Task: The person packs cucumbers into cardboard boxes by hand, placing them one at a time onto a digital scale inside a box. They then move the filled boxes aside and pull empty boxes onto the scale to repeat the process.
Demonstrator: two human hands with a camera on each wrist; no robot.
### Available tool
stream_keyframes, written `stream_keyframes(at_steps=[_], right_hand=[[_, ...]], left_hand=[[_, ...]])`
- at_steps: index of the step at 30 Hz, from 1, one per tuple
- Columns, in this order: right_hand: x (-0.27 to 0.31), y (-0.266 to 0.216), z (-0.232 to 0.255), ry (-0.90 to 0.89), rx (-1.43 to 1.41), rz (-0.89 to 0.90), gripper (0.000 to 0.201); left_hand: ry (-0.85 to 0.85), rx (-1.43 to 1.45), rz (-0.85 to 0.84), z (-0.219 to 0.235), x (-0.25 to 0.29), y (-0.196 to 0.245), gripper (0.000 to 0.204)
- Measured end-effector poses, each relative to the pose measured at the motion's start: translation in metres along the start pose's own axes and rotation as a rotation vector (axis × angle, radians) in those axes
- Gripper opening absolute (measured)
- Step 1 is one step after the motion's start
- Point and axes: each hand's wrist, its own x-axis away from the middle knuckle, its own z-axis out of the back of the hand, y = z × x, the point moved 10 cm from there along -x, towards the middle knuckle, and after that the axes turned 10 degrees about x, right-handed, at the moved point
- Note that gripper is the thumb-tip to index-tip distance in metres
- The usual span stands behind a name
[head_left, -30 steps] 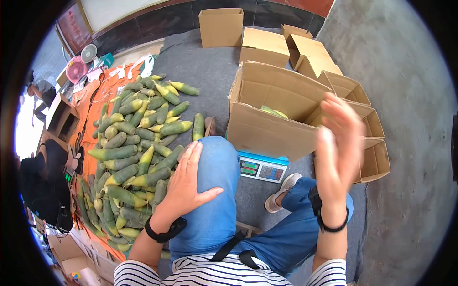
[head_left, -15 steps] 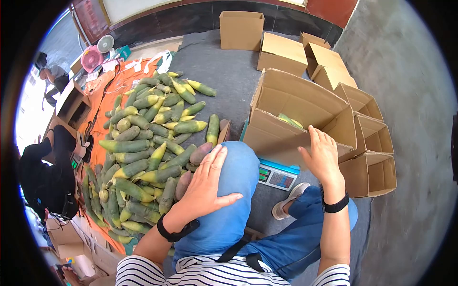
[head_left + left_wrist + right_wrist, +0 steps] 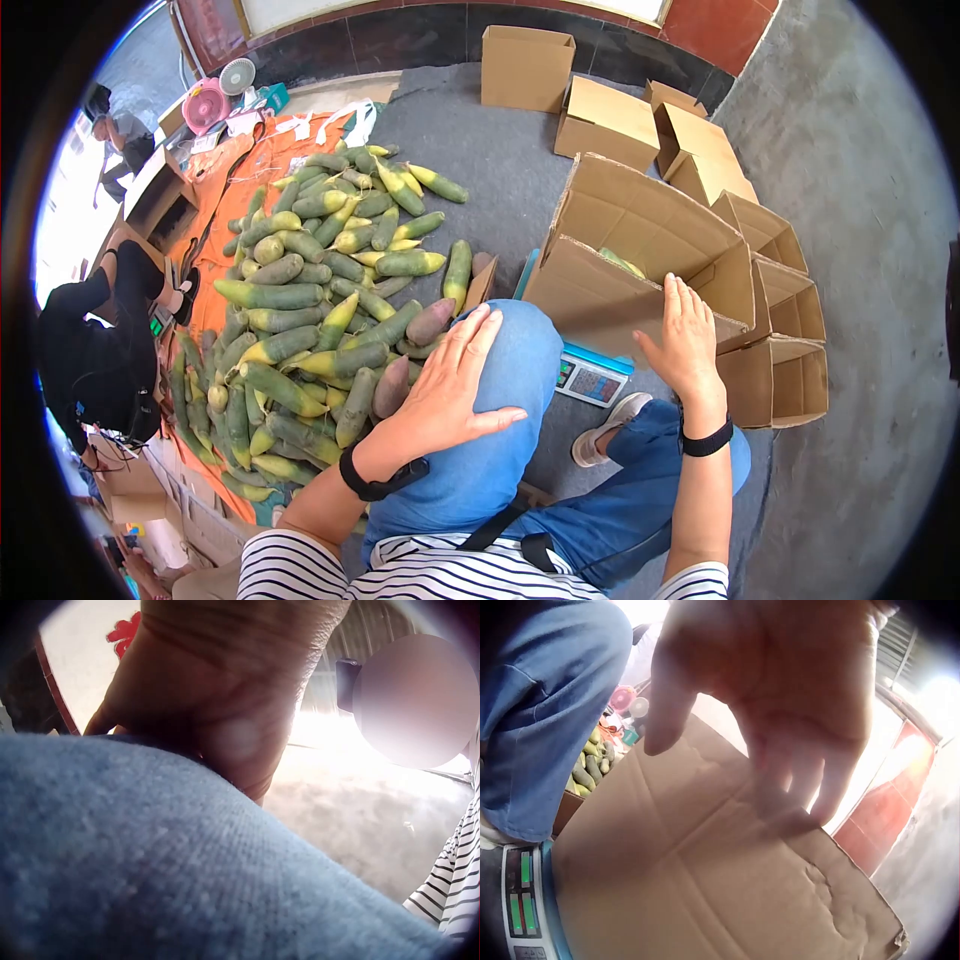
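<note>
Nothing's gripped on my end: right hand [image 3: 687,340] is flat, fingers straight, hovering by the near flap of the open brown cardboard box [image 3: 640,262], which sits on a blue-edged digital scale [image 3: 591,375] with a few green shoots inside. Left hand [image 3: 452,385] lies spread on the blue-jeaned knee [image 3: 515,360]. Left of that, a heap of green-yellow bamboo shoots [image 3: 310,300] on orange cloth [image 3: 215,210].

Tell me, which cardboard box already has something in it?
The big open box on the blue scale, under the right hand. Green-yellow shoots lie inside; the others look empty or closed.
</note>
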Motion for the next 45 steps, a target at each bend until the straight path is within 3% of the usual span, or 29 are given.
stream_keyframes(at_steps=[45], right_hand=[[0.0032, -0.0008, 0.0054, 0.075, -0.019, 0.019, 0.085]], left_hand=[[0.001, 0.034, 0.017, -0.0032, -0.0027, 0.0002, 0.104]])
